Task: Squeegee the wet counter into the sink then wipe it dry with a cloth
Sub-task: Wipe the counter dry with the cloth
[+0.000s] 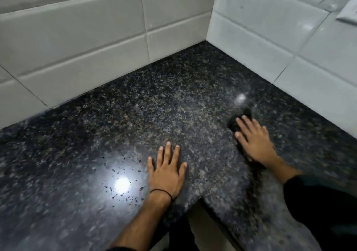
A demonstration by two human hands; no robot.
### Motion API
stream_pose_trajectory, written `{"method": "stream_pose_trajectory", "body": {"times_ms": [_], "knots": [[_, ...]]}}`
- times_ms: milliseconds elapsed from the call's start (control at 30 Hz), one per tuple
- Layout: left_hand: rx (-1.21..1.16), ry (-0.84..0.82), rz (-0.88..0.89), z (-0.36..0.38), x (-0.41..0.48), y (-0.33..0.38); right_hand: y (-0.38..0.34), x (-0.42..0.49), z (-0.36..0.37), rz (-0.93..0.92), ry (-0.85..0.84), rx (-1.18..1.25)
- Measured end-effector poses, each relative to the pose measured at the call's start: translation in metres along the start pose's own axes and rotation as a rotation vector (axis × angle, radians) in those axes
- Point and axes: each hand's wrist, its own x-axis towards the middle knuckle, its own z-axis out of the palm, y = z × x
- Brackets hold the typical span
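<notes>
Head cam, looking down into a corner: a dark speckled stone surface (173, 96) is boxed in by white tiled walls (77, 38) at 10 and 2 o'clock.

The left hand (167, 171) is laid flat on the surface just below the middle of the shot. Its fingers are spread and pointed to 12 o'clock, so the grip is open and nothing is held. A thin black band (162, 191) is worn on that wrist.

The right hand (255, 140) is found at about 2 o'clock from the left one, well apart from it and nearer the right-hand wall. It's a bit blurred, but the fingers can be seen stretched out fairly straight and pressed down on a dark cloth (240, 118). That grip is open too, palm down on the cloth rather than curled round it. The cloth is pinned flat to the surface under the hand. One bit pokes out past the fingertips at 11 o'clock and what looks like more trails back under the wrist at 5 o'clock. A dark sleeve (318, 202) covers that forearm.

A big bright glare (121, 184) is reflected off the surface at 8 o'clock from the left hand. A white plate (347, 15) is fixed to the wall at the far top right, cut off by the frame edge.
</notes>
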Motion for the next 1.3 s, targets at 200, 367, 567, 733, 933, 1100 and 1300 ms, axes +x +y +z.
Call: {"method": "stream_pose_trajectory", "body": {"times_ms": [200,367,567,733,933,1100,1300], "knots": [[0.004,-0.042,0.007,0.008,-0.001,-0.002,-0.069,-0.041,0.016,0.25,0.09,0.055],[-0.003,-0.05,-0.002,0.005,-0.002,0.0,-0.112,-0.138,0.03,-0.271,0.008,0.048],[-0.006,-0.085,0.008,0.001,-0.001,0.001,-0.01,-0.14,0.007,-0.309,-0.037,-0.022],[-0.017,-0.109,0.012,0.0,-0.002,0.0,-0.011,-0.109,0.007,0.431,0.053,0.092],[-0.073,-0.067,0.04,-0.004,-0.004,-0.001,-0.107,-0.135,0.028,-0.03,0.015,0.08],[-0.014,-0.059,0.015,-0.027,0.007,0.006,-0.063,-0.117,0.022,-0.585,-0.073,0.019],[-0.013,0.076,0.003,-0.053,0.067,0.026,0.052,0.025,-0.006,0.109,-0.022,0.098]]}}
